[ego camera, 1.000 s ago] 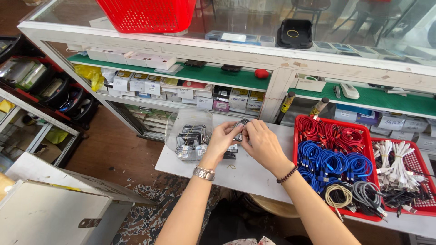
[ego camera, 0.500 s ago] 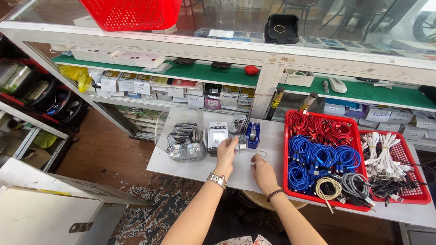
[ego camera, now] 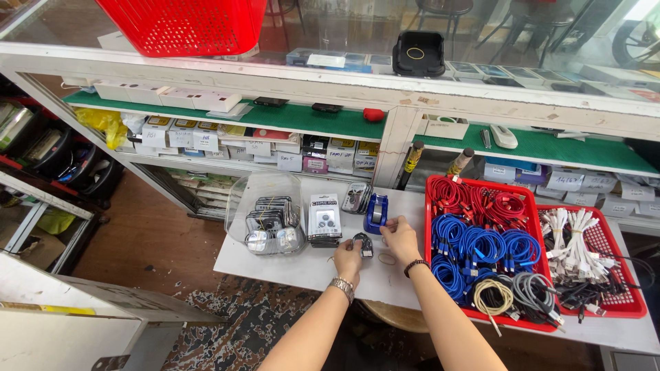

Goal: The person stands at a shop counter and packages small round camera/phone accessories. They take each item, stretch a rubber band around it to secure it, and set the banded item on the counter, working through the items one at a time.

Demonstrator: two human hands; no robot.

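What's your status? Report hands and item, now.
Left hand holds small dark packet on white table. Right hand at blue tape dispenser. Rubber band lies between the wrists.

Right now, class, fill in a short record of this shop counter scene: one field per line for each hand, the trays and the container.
Left hand: left hand, wristwatch on the wrist, holds a small dark packet above the white tabletop
Right hand: right hand reaches to the blue tape dispenser
Near tray: red plastic tray with red, blue, grey and cream coiled cables
Far tray: red mesh tray of white cables
Container: clear plastic tub of packets
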